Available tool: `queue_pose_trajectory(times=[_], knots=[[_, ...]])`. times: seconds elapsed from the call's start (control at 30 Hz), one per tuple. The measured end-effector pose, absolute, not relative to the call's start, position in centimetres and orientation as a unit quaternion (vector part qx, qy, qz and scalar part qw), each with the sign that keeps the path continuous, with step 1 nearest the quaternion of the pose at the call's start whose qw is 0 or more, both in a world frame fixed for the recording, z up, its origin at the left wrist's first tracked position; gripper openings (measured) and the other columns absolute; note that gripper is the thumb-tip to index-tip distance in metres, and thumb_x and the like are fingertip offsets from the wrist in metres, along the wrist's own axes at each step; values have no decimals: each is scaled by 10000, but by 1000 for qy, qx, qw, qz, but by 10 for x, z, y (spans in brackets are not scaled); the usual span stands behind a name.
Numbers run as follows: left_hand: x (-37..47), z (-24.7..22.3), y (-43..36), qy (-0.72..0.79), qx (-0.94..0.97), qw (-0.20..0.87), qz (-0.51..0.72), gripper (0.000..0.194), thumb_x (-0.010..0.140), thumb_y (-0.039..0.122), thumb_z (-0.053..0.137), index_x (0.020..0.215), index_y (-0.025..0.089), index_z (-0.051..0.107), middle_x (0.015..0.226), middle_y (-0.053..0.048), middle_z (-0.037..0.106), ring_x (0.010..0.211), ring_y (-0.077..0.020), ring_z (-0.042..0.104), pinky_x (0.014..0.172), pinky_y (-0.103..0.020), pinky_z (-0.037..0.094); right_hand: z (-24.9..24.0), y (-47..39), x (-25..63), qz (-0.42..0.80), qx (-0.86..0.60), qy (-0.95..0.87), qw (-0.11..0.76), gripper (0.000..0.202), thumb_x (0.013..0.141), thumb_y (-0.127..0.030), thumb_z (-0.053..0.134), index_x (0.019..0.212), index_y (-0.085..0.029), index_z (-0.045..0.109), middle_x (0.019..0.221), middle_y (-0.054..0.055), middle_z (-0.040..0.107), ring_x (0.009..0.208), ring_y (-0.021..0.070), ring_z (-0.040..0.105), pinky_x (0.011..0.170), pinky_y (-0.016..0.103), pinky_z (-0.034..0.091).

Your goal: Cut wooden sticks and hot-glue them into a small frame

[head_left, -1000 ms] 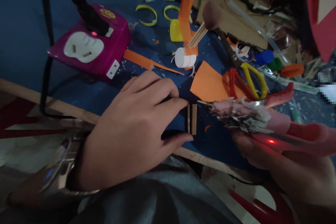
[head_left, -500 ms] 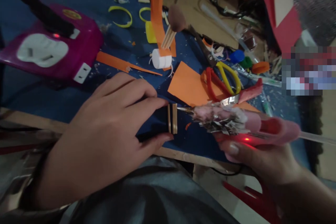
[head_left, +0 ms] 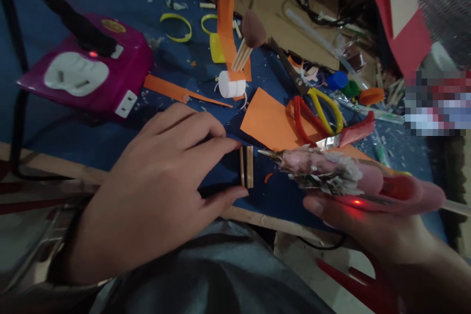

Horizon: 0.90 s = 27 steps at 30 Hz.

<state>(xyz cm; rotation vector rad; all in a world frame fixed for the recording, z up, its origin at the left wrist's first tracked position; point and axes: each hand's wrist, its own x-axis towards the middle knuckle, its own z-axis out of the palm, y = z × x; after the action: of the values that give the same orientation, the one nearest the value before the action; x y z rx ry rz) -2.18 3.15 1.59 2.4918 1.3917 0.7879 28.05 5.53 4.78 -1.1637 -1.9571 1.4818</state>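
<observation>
Holds the left hand (head_left: 154,176) palm down, back turned up. Bends the middle finger (head_left: 206,122) inward and stretches the forefinger (head_left: 222,149) and left thumb (head_left: 231,195) toward the right hand (head_left: 368,223), tips apart. Sets the left wrist (head_left: 68,250) behind that grip, to its left and closer to the body. Curls the right hand in a hold, apart from the left grip and to its right, with the right thumb (head_left: 318,206) pointing left. Runs the right forearm (head_left: 437,260) back from its grip, slanting to the lower right.
</observation>
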Motion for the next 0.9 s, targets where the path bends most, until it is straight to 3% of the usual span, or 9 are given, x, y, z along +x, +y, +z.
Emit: queue_pose_trajectory(times=[0.27, 0.4, 0.53, 0.67, 0.77, 0.9], knots=[[-22, 16, 29, 478, 831, 105, 264, 208, 1064, 398, 726, 1155, 216, 771, 1129, -95, 718, 1090, -350, 675, 1056, -552, 582, 53, 56, 272, 502, -440, -720, 191, 637, 961, -180, 888, 1398, -632, 786, 1446, -183, 827, 1346, 272, 818, 1114, 326, 717], [-22, 17, 28, 477, 831, 109, 263, 217, 1044, 381, 775, 1144, 189, 771, 1130, -107, 715, 1123, -372, 675, 1042, -582, 597, 53, 56, 271, 478, -438, -739, 182, 615, 986, -234, 875, 1411, -664, 761, 1410, -212, 837, 1232, 240, 869, 985, 272, 761], [-21, 17, 28, 476, 833, 115, 258, 232, 1012, 360, 828, 1104, 153, 780, 1128, -126, 715, 1130, -395, 682, 1001, -609, 615, 50, 53, 274, 449, -451, -750, 182, 615, 989, -278, 878, 1434, -680, 737, 1456, -235, 801, 1239, 236, 864, 986, 275, 764], [-21, 17, 28, 482, 831, 114, 253, 258, 987, 411, 855, 1103, 190, 788, 1138, -118, 716, 1152, -392, 691, 1019, -596, 621, 45, 49, 279, 425, -485, -744, 176, 572, 950, -285, 911, 1409, -604, 786, 1428, -183, 828, 1191, 280, 880, 859, 275, 794], [-21, 16, 28, 479, 832, 118, 255, 268, 988, 413, 853, 1109, 182, 789, 1145, -123, 715, 1172, -401, 693, 1038, -609, 616, 44, 48, 276, 421, -489, -743, 179, 520, 954, -319, 909, 1388, -585, 807, 1422, -177, 833, 1212, 288, 873, 931, 287, 784], [-20, 16, 27, 483, 829, 118, 255, 272, 975, 418, 872, 1110, 197, 788, 1157, -119, 716, 1191, -400, 692, 1038, -602, 620, 48, 51, 269, 428, -463, -757, 172, 574, 998, -286, 865, 1412, -669, 757, 1397, -209, 831, 1149, 269, 889, 942, 309, 787]])
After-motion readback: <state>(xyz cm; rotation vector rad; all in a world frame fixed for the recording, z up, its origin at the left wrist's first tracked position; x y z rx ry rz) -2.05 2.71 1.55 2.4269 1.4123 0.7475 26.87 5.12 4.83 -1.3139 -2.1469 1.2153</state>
